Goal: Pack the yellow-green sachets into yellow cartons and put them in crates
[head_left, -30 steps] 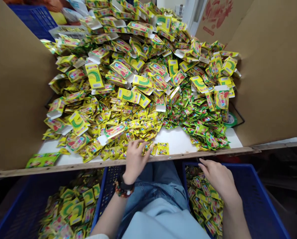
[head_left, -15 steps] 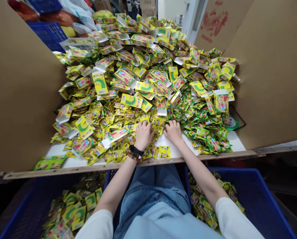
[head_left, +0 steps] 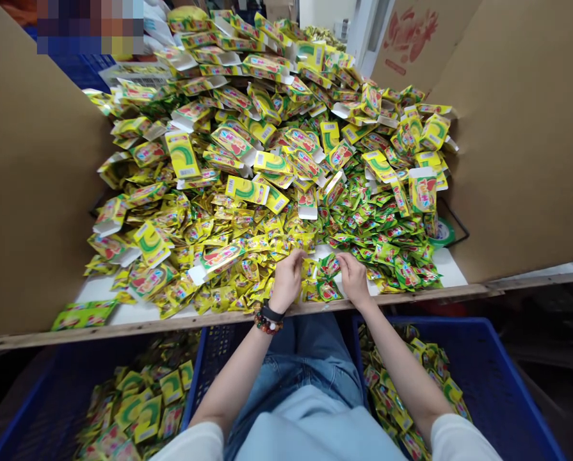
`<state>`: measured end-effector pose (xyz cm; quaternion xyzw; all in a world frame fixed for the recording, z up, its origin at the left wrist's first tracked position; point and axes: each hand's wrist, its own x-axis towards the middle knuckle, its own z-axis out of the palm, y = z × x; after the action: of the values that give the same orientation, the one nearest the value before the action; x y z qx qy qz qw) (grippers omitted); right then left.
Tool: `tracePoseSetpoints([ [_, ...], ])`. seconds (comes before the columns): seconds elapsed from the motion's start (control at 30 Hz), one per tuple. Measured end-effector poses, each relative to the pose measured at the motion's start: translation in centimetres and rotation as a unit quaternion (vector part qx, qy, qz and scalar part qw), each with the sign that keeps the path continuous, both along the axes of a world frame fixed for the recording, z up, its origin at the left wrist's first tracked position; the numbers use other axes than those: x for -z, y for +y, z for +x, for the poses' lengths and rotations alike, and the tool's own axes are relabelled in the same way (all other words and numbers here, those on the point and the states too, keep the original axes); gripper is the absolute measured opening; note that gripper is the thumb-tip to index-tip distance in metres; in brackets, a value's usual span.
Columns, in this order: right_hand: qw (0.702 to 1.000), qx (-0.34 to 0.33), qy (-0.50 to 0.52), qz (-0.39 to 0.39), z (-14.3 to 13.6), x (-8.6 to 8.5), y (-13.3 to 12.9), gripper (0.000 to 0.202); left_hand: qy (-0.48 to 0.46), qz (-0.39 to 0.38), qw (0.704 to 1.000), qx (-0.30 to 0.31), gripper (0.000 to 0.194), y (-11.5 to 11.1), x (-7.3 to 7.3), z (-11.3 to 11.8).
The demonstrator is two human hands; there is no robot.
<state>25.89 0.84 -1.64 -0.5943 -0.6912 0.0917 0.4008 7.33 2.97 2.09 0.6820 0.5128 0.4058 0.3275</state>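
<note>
A big heap of yellow and green sachets (head_left: pixel 248 237) and flattened yellow cartons (head_left: pixel 183 153) covers the white table (head_left: pixel 447 266). My left hand (head_left: pixel 286 282), with a dark band and beads at the wrist, rests near the front edge, fingers curled on yellow sachets. My right hand (head_left: pixel 353 278) is beside it, fingers pinched on green sachets (head_left: pixel 328 266) that it has dragged toward the edge. A few sachets (head_left: pixel 327 291) lie between my hands.
Brown cardboard walls stand at the left (head_left: pixel 27 192) and right (head_left: pixel 526 141). Under the table edge, a blue crate (head_left: pixel 36 416) at left holds yellow cartons, and a blue crate (head_left: pixel 507 390) at right holds green sachets. A tape roll (head_left: pixel 442 234) sits at right.
One second ago my right hand hung over the right crate. It then reached into the heap beside my left hand. Both hands have now pulled back toward the front edge with sachets.
</note>
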Motion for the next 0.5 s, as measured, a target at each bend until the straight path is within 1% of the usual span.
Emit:
tracePoseSetpoints([
  [0.07,0.999,0.022,0.031,-0.007,0.0,-0.2,-0.4,0.037,-0.018,-0.021,1.000,0.005,0.020,0.0,0.3,0.4],
  [0.13,0.998,0.034,0.056,-0.017,-0.2,-0.6,-0.6,0.038,-0.053,-0.072,0.996,0.003,0.020,0.0,0.6,0.6],
  [0.23,0.995,0.028,0.085,-0.034,-0.8,-1.3,-0.8,0.036,-0.143,-0.154,0.978,0.014,0.025,-0.4,0.4,0.9],
  [0.3,0.994,0.024,0.097,-0.042,-1.5,-1.8,-0.9,0.034,-0.203,-0.177,0.962,0.029,0.029,-0.9,0.0,1.3],
  [0.33,0.993,0.031,0.106,-0.046,-1.9,-2.0,-1.0,0.034,-0.227,-0.178,0.957,0.034,0.030,-1.2,-0.1,1.6],
  [0.4,0.986,0.060,0.141,-0.058,-2.6,-2.3,-1.2,0.033,-0.259,-0.160,0.952,0.024,0.033,-1.7,-0.3,2.1],
  [0.47,0.972,0.077,0.203,-0.084,-3.0,-2.5,-1.4,0.031,-0.279,-0.134,0.951,0.002,0.038,-2.2,-0.1,2.5],
  [0.5,0.963,0.073,0.238,-0.098,-3.0,-2.6,-1.5,0.031,-0.287,-0.124,0.950,-0.009,0.040,-2.4,0.1,2.7],
])
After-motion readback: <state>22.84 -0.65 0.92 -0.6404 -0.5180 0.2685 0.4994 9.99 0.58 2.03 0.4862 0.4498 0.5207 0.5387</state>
